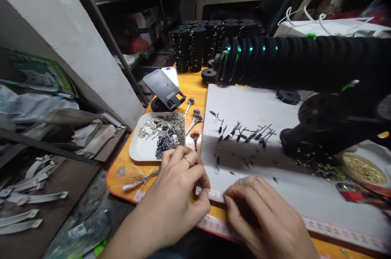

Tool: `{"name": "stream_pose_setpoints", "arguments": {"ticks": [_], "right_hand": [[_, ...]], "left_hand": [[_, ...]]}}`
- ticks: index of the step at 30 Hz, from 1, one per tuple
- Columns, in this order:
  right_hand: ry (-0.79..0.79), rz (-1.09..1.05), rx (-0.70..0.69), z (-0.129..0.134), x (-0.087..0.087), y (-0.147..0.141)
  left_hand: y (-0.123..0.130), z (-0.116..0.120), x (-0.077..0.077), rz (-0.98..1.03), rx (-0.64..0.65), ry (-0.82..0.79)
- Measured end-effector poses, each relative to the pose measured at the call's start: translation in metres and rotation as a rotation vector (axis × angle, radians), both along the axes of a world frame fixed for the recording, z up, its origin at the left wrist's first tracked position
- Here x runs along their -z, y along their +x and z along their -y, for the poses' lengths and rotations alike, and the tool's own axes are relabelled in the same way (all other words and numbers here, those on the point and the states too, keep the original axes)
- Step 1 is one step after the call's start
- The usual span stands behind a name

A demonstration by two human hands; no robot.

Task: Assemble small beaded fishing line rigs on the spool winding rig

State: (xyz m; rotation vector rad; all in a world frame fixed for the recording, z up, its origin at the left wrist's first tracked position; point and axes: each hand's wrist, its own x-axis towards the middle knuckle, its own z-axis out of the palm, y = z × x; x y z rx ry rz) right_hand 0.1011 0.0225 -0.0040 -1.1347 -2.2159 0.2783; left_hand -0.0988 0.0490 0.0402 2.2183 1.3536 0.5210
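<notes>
My left hand [180, 185], with a ring on one finger, is over the table's front edge by the white board's left corner. Its thumb and forefinger are pinched together; anything between them is too small to make out. To its right, my right hand [262, 210] rests low over the front of the white board [293, 189], thumb and fingers closed in a pinch, contents hidden. Beyond my left fingers stands a white tray [143, 145] of small grey, yellow and black parts. Small black pieces with thin stems [244, 134] lie scattered on the board.
A black rack of spools [293, 63] stretches across the right. Behind are stacked black spools [195, 43]. A phone stand [165, 88] stands behind the tray. Wire bundles [195, 116] lie beside it. At right sits a bowl of gold-coloured bits [365, 169]. Measuring tape [342, 230] lines the front edge.
</notes>
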Motion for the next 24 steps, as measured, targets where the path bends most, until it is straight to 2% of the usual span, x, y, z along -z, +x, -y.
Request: {"name": "stream_pose_setpoints", "arguments": {"ticks": [11, 24], "right_hand": [[-0.053, 0.038, 0.001, 0.006, -0.004, 0.013], [-0.112, 0.016, 0.007, 0.007, -0.009, 0.019]], "left_hand": [[0.0, 0.001, 0.007, 0.059, -0.034, 0.042], [-0.001, -0.002, 0.009, 0.068, -0.014, 0.037]]}}
